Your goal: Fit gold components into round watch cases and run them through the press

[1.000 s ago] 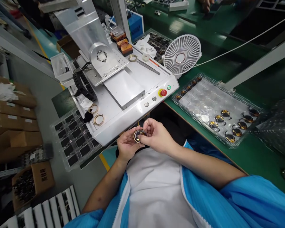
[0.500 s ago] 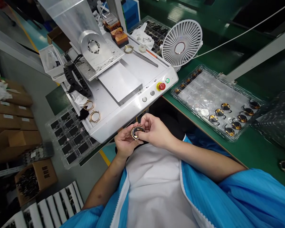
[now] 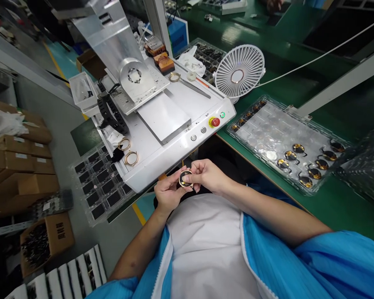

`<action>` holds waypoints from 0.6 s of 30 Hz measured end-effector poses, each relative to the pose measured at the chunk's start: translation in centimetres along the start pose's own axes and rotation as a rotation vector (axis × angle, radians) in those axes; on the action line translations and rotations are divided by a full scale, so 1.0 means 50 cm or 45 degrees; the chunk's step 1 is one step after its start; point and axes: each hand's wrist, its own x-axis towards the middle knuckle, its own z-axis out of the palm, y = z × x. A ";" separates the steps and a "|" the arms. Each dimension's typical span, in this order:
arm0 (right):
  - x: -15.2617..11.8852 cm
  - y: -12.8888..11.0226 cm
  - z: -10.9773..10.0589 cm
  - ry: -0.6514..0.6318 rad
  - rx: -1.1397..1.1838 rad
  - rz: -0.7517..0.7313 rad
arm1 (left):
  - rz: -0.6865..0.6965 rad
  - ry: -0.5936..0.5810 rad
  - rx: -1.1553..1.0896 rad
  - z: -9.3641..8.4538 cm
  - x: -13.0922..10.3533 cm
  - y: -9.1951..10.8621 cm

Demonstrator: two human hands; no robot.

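Note:
Between both hands, just in front of my body, is a round gold-rimmed watch case (image 3: 181, 179) with a dark, partly gold inside. My left hand (image 3: 168, 192) grips its left edge with the fingers bent round it. With the thumb lying across the inside, my right hand (image 3: 210, 176) holds the case from the right; the fingers sit behind its rim. Two loose gold rings (image 3: 131, 158) lie on the left corner of the white machine (image 3: 165, 155), beyond my hands.
The machine carries a metal fixture (image 3: 134, 79) and a red stop button (image 3: 215, 122). A fan (image 3: 239, 70) stands behind it. On the green bench at right, a clear tray (image 3: 268, 137) holds several round black-and-gold parts (image 3: 298, 148). Another tray (image 3: 96, 187) of dark squares lies at left.
The view has shifted, so the bench sits lower and further right. My hands still hold the watch case, which now faces up more, with my right thumb across it.

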 end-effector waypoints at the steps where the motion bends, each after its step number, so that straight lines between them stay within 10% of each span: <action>1: 0.004 -0.002 0.001 0.012 -0.008 -0.020 | 0.009 0.006 0.001 0.002 0.003 0.001; 6: 0.051 -0.071 -0.022 0.016 -0.282 0.006 | 0.041 0.134 0.010 0.013 0.022 0.021; 12: 0.146 -0.196 -0.075 0.496 -0.263 -0.236 | 0.013 0.018 -0.041 -0.002 0.037 0.043; 18: 0.181 -0.219 -0.075 0.577 -0.378 -0.320 | 0.210 -0.002 0.221 -0.014 0.033 0.044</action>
